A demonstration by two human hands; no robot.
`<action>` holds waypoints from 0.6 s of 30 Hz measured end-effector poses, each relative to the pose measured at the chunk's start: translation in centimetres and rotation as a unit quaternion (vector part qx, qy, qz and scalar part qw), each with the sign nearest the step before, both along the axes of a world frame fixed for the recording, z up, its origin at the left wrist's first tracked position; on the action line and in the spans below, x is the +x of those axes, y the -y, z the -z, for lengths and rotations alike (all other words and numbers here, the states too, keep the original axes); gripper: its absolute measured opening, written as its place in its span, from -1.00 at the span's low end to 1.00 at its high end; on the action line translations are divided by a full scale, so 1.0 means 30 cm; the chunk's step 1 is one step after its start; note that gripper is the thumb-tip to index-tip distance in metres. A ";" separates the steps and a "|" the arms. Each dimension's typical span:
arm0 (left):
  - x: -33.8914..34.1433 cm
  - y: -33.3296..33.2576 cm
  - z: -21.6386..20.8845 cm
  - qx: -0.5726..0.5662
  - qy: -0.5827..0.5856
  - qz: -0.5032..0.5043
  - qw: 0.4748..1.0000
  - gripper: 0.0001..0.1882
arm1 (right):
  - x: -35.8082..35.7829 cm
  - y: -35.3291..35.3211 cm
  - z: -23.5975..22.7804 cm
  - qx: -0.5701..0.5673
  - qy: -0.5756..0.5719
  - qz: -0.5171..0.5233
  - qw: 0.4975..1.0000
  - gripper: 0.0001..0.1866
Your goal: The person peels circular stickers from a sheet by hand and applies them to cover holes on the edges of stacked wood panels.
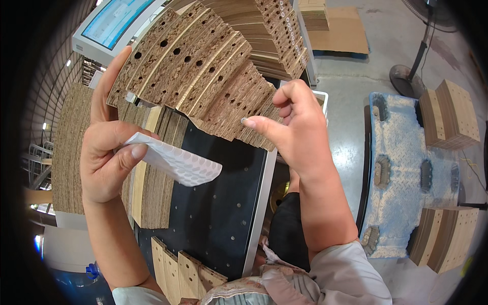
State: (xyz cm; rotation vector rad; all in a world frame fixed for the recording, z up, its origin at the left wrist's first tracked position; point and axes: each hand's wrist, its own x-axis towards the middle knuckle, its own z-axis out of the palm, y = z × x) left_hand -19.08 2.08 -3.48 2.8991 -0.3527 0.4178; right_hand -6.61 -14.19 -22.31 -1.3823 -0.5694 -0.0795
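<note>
My left hand (104, 157) pinches a white sheet of round, pale stickers (180, 163) between thumb and curled fingers. Its index finger stretches up along the left end of a stack of particle boards (203, 66) standing on edge. Drilled holes dot the boards' rough brown edges. At the stack's right end is my right hand (302, 124), thumb and index finger apart, the other fingers curled in. Nothing shows between that thumb and finger. Whether the thumb touches the board edges is unclear.
Under the boards lies a black work surface (218, 203) with a pale rim. More boards stand left (71, 152) and at the front (185, 272). A monitor (114, 25) is at far left. On the right, a worn blue pallet (399, 178) carries board stacks (457, 114), with a fan (406, 76) beyond.
</note>
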 end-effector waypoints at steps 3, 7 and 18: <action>0.005 -0.008 -0.006 0.028 0.000 0.003 1.000 -0.71 | 0.029 -0.034 0.043 -0.005 0.055 0.039 0.998 -0.47; -0.002 -0.030 -0.014 0.059 -0.001 -0.009 0.998 -0.71 | 0.016 -0.023 0.033 0.049 -0.037 -0.012 0.998 -0.51; 0.001 0.002 0.001 0.009 0.007 -0.018 1.000 -0.73 | -0.040 -0.041 0.040 0.458 -0.168 -0.290 0.823 -0.67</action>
